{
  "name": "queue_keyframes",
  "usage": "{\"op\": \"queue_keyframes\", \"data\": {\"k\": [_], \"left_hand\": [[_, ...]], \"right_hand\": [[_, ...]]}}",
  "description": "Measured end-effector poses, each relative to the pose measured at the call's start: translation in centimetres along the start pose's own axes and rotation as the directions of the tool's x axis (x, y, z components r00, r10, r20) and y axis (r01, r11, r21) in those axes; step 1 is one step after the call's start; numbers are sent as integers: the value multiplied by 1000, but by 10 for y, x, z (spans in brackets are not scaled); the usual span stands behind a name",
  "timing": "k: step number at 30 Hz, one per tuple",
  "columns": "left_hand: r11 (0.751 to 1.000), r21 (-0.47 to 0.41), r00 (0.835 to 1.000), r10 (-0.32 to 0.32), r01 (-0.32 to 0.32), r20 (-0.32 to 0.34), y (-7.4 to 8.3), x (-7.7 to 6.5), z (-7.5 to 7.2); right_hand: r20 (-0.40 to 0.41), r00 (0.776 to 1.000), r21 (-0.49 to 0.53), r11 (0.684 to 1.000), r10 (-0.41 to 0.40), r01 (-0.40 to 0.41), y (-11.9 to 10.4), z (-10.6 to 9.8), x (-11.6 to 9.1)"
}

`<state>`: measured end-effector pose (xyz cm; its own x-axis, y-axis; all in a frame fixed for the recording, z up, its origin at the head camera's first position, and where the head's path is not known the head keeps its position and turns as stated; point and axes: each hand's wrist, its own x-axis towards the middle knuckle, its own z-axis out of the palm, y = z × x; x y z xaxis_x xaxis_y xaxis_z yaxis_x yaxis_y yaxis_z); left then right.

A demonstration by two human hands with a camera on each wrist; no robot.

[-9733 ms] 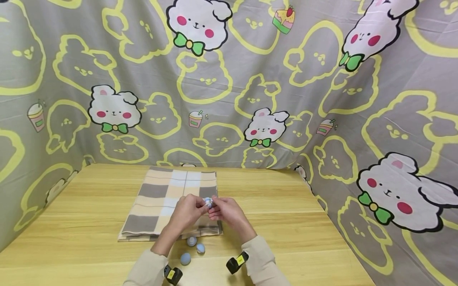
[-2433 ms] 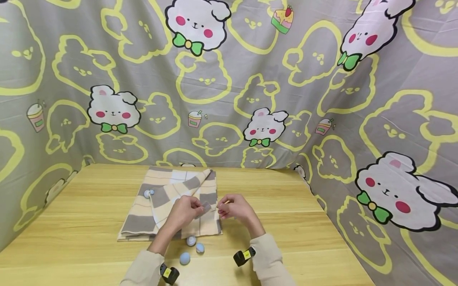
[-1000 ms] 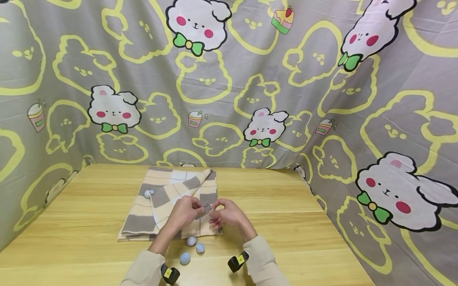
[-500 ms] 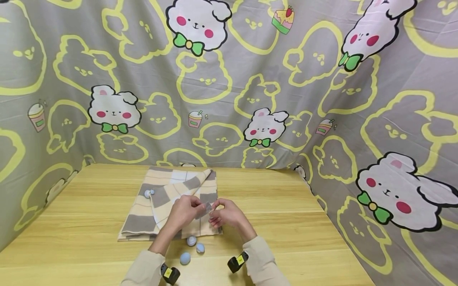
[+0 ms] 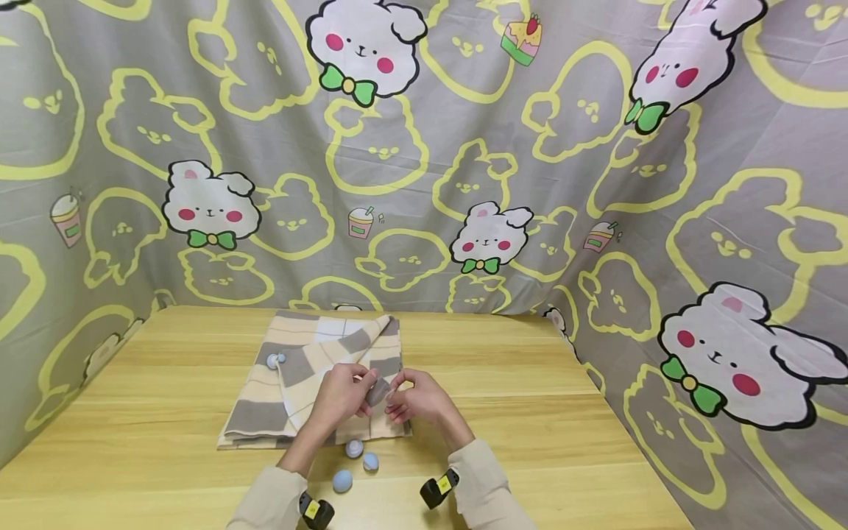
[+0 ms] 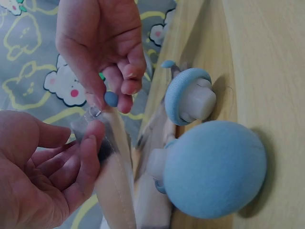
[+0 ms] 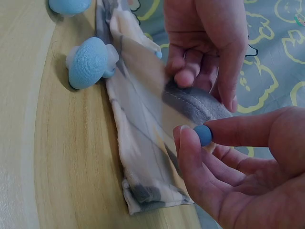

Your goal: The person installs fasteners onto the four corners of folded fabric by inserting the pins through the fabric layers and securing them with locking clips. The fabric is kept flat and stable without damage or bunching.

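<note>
In the head view a folded plaid cloth (image 5: 255, 412) in grey, beige and white lies on the table, its top layer folded over diagonally. My left hand (image 5: 341, 394) holds a grey corner (image 7: 190, 102) of it, raised off the stack. Close beside that corner, my right hand (image 5: 420, 401) pinches a small blue ball (image 7: 203, 135) between thumb and forefinger. A small shiny, clear-looking bit (image 6: 94, 112) shows between ball and cloth; whether it enters the fabric I cannot tell. A blue-and-white mushroom-shaped quilt clip (image 5: 274, 360) sits at the flap's left edge.
Three more quilt clips lie on the wooden table (image 5: 530, 412) in front of the cloth: one near its edge (image 5: 354, 447), a second clip (image 5: 370, 461) and a nearer clip (image 5: 342, 481). A printed curtain (image 5: 397, 280) encloses the back and sides.
Since the earliest frame, one clip has come to the cloth's left side and the top layer is folded over. The right hand moved left to the corner. Lately the left fingers have shifted on it.
</note>
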<state>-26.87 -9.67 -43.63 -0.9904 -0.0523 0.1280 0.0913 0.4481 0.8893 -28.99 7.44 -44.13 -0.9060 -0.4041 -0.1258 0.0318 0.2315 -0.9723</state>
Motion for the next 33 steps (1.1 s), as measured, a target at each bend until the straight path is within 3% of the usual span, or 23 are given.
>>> {"op": "queue_keyframes", "data": {"k": [5, 11, 23, 33], "left_hand": [[1000, -24, 1000, -1, 2, 2, -3, -1, 2], [999, -35, 998, -2, 4, 63, -2, 0, 1], [1000, 14, 994, 22, -23, 105, -3, 0, 1], [1000, -4, 993, 26, -26, 117, -2, 0, 0]], "right_hand": [[-1, 1000, 3, 1000, -1, 1, -1, 1, -2], [-5, 1000, 7, 1000, -6, 6, 1, 2, -1], [10, 1000, 30, 1000, -8, 7, 4, 0, 2], [125, 992, 197, 980, 7, -32, 5, -5, 2]]}}
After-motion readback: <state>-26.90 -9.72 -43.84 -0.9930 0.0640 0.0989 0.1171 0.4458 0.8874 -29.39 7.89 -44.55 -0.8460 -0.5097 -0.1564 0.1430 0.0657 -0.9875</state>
